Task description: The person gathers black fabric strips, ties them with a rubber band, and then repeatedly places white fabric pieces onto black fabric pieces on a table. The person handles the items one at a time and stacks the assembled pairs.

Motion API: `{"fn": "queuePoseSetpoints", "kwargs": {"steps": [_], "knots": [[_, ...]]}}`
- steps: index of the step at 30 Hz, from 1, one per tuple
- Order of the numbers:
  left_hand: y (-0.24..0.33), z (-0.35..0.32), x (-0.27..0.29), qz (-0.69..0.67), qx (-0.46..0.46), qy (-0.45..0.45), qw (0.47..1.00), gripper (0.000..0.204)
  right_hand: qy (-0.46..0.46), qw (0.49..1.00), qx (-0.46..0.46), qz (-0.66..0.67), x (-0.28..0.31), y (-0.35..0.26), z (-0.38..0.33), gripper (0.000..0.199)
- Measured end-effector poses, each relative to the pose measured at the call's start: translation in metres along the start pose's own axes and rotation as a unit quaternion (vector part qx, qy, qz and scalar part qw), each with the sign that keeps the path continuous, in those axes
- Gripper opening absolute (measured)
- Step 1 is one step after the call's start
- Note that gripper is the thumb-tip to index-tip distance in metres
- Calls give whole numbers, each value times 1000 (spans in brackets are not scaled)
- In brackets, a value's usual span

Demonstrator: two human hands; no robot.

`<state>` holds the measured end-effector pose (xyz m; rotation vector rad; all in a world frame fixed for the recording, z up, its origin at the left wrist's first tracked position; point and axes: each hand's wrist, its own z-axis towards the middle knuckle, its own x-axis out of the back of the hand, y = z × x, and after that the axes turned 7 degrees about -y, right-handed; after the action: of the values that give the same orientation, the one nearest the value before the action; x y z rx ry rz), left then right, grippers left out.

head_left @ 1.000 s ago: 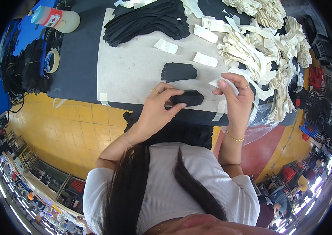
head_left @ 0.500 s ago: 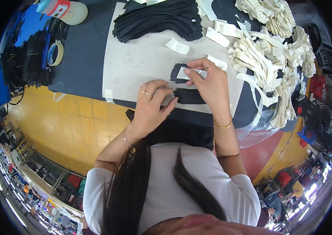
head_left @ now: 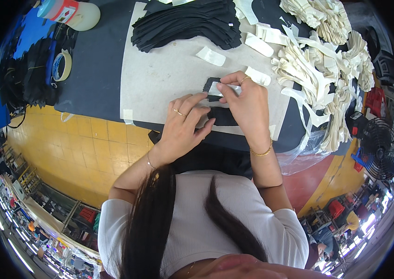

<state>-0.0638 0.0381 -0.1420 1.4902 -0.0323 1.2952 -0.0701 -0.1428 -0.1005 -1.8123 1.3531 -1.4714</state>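
Observation:
A black fabric piece (head_left: 212, 83) lies on the grey sheet (head_left: 160, 69) in front of me, with a small white fabric piece (head_left: 215, 88) over its middle. My right hand (head_left: 246, 95) pinches the right end of that white piece between thumb and fingers. Just nearer to me lies a second black fabric piece (head_left: 225, 117), partly under my right wrist. The fingers of my left hand (head_left: 185, 116) are bent and spread. Its index fingertip reaches the left edge of the upper black piece, while its thumb is at the left end of the lower one.
A stack of black fabric pieces (head_left: 185, 25) lies at the far side. Loose white pieces (head_left: 211, 56) are scattered nearby, with heaped cream strips (head_left: 308, 69) to the right. Tape (head_left: 62, 65), a white jar (head_left: 78, 16) and black bundles (head_left: 34, 69) stand left. A fan (head_left: 380, 149) is at right.
My left hand has moved up and right, its index finger now at the upper black piece's edge. The right hand has shifted slightly left with the white piece.

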Motion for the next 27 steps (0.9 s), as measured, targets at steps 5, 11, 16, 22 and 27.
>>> {"fn": "queuePoseSetpoints", "kwargs": {"steps": [5, 11, 16, 22, 27], "knots": [[0, 3, 0, 29, -17, -21, 999, 38, 19, 999, 34, -37, -6, 4, -1, 14], [1, 6, 4, 65, -19, -54, 996, 43, 56, 995, 58, -59, 4, 12, -7, 20], [4, 10, 4, 92, -21, -55, 994, 42, 54, 999, 4, -2, 20, 21, -11, 32], [9, 21, 3, 122, -15, -71, 990, 53, 73, 997, 22, 7, 18, 23, -12, 34], [13, 29, 2, 158, -14, -82, 984, 48, 97, 993, 49, -39, 10, 28, -13, 31]]}}
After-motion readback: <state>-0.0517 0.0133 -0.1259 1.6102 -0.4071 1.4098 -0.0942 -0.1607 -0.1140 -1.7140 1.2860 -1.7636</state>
